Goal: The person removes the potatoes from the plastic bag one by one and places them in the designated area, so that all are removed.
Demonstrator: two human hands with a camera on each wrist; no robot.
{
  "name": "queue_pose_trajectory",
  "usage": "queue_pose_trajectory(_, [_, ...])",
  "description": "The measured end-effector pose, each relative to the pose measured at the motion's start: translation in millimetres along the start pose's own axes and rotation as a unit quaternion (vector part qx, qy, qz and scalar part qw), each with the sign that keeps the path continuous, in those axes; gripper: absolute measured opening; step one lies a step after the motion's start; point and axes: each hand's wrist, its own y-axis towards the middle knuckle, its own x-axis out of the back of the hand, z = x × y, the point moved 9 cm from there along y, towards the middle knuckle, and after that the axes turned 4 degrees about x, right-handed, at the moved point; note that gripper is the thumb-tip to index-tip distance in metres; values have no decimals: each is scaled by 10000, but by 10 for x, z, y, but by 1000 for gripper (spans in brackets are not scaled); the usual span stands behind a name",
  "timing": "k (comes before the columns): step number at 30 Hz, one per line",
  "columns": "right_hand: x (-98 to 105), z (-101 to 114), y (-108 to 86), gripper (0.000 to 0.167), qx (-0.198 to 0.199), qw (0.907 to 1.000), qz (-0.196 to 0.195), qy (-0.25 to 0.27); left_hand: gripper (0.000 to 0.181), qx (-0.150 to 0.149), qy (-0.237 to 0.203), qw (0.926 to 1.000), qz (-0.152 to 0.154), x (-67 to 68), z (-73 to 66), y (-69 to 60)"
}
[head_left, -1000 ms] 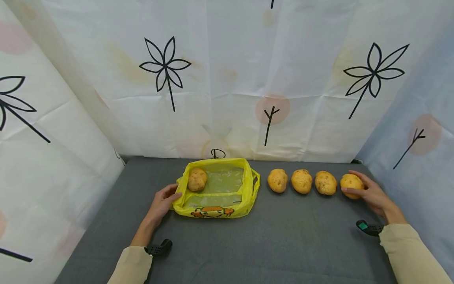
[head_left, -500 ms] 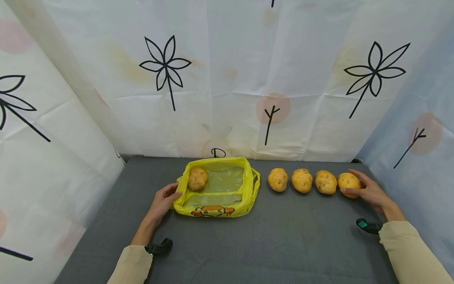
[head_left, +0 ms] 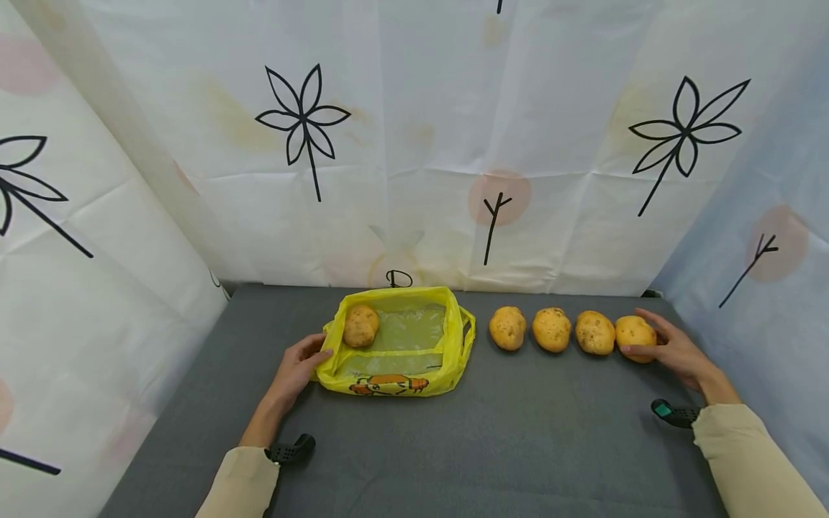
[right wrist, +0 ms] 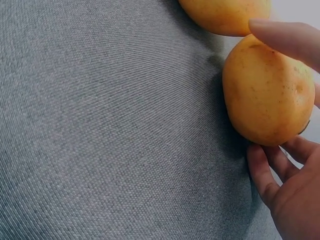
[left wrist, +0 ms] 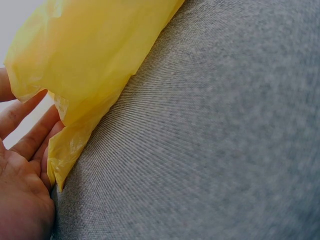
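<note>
A yellow plastic bag [head_left: 388, 386] lies with its mouth spread wide, and one potato [head_left: 360, 326] sits inside at its left. My left hand [head_left: 300, 368] pinches the bag's left rim, thumb over the edge; in the left wrist view its fingers lie behind the yellow plastic [left wrist: 95, 55]. At the right end of a row, my right hand [head_left: 673, 352] holds a potato [head_left: 635, 337] between thumb and fingers. The right wrist view shows this potato [right wrist: 267, 92] resting on the cloth, close against or touching the neighbouring potato [right wrist: 227, 12].
Further potatoes stand in the row: one beside the held one [head_left: 594, 333], then a middle potato [head_left: 551, 330] and a left potato [head_left: 507, 329]. Grey cloth [head_left: 505, 446] covers the table. Patterned white sheets [head_left: 414, 144] enclose the back and sides.
My right hand has slid its potato slightly left, closing the gap to the neighbouring potato. The left hand and the bag have stayed put.
</note>
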Motion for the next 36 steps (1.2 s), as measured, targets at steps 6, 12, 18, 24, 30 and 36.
queue_pose_trajectory(6, [34,38,-49,101,13,9999,-116,96,46,-65,13,10000,-24,5,-4,7])
queue_pose_trajectory(12, [92,89,-79,99,92,9996,-204,167,47,-62,34,10000,-22,6,-2,2])
queue_pose_trajectory(18, [114,227,-115,99,188,9992,-338,-64,48,-83,56,9999,-8,7,-4,-7])
queue_pose_trajectory(24, [99,447,-178,95,442,9977,-465,-206,45,25,126,9999,-30,7,12,16])
queue_pose_trajectory(30, [36,690,-233,92,666,9944,-736,-364,44,21,115,9999,-36,6,15,26])
queue_pose_trajectory(36, [-56,912,-255,87,959,9901,-989,-258,46,-30,82,10000,-35,7,-10,-5])
